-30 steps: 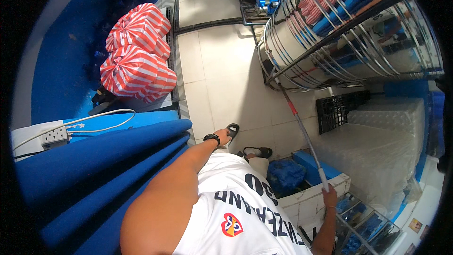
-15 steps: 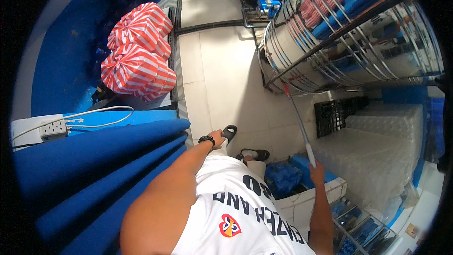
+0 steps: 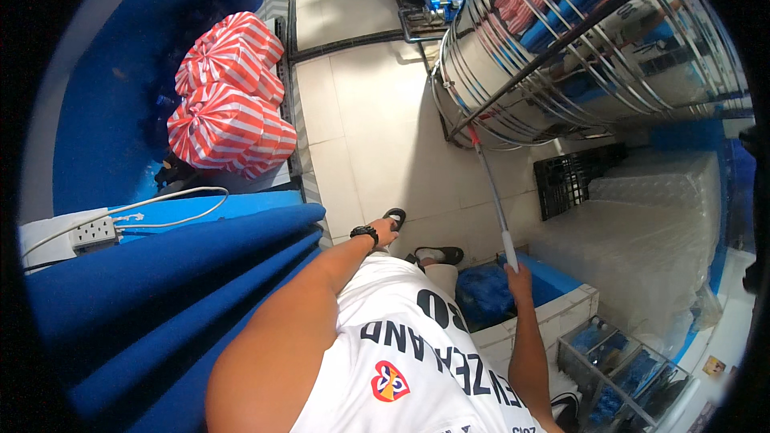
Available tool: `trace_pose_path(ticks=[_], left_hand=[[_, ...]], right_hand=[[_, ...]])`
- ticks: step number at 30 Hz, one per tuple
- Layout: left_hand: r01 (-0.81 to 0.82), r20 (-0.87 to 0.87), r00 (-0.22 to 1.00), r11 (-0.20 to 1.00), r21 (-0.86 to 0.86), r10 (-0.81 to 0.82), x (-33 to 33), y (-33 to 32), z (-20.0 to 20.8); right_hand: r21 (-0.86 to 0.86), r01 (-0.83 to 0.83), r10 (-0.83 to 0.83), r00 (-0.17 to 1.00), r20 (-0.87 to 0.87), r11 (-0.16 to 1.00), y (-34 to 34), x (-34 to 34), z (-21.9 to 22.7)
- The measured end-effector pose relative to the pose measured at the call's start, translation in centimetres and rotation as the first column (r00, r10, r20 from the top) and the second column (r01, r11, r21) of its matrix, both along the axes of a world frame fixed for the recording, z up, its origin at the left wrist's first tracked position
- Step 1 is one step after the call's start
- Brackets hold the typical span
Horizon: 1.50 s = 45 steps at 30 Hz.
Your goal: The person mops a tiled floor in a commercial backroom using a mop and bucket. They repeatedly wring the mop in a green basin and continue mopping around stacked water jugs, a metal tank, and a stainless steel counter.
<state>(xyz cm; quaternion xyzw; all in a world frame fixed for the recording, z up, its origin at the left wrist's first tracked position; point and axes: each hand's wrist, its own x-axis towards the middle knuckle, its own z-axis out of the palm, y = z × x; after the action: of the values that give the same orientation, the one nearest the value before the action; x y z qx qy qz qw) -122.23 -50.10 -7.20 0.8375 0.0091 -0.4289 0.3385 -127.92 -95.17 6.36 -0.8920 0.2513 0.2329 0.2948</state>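
Note:
My right hand (image 3: 520, 279) is closed around the pale grip of a long pole (image 3: 492, 192). Thin and grey, the pole slants up and left to a red part near the foot of a metal rack; whatever is on its far end is hidden there. My left hand (image 3: 386, 232), with a dark band on the wrist, hangs in front of my body above one slipper (image 3: 396, 216). Its fingers look loose, and I see nothing in them. The other dark slipper (image 3: 446, 256) stands on the tiles.
Metal racks (image 3: 553, 64) stand ahead on the right, with a black crate (image 3: 573, 180) and plastic-wrapped stacks (image 3: 634, 232) below. Red-and-white striped bundles (image 3: 228, 96) lie at the left. A power outlet strip (image 3: 95, 232) with a cable sits near blue padding (image 3: 192, 273).
My right hand and the pole's grip have shifted left and slightly up in the view. My left hand has moved a little to the right. The surroundings shift slightly as my head moves.

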Motion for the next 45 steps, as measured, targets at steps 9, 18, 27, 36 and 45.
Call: trace_pose_path(ticks=[9,18,27,36,45], left_hand=[[-0.144,-0.021,0.989,0.989,0.016,0.145,1.6,1.7,0.5],[-0.158,0.002,0.987,0.986,0.061,0.158,-0.1,4.6,0.7],[-0.089,0.046,0.995,0.987,0.137,0.083,-2.9,7.4,1.5],[0.022,0.057,0.998,0.999,0.025,-0.024,-0.3,5.3,0.9],[0.328,0.663,0.748,0.848,-0.416,0.035,5.7,-13.6,12.8]], right_hand=[[0.483,0.806,-0.624,0.579,-0.525,0.342,7.4,-11.0,15.6],[0.573,0.77,-0.645,0.594,-0.48,0.282,11.6,-4.8,5.2],[0.702,0.699,-0.647,0.599,-0.471,0.137,16.3,2.5,-12.4],[0.659,0.744,-0.722,0.516,-0.461,0.11,17.5,-2.3,-0.5],[0.709,0.683,-0.641,0.627,-0.442,0.179,15.9,-2.2,24.3]])
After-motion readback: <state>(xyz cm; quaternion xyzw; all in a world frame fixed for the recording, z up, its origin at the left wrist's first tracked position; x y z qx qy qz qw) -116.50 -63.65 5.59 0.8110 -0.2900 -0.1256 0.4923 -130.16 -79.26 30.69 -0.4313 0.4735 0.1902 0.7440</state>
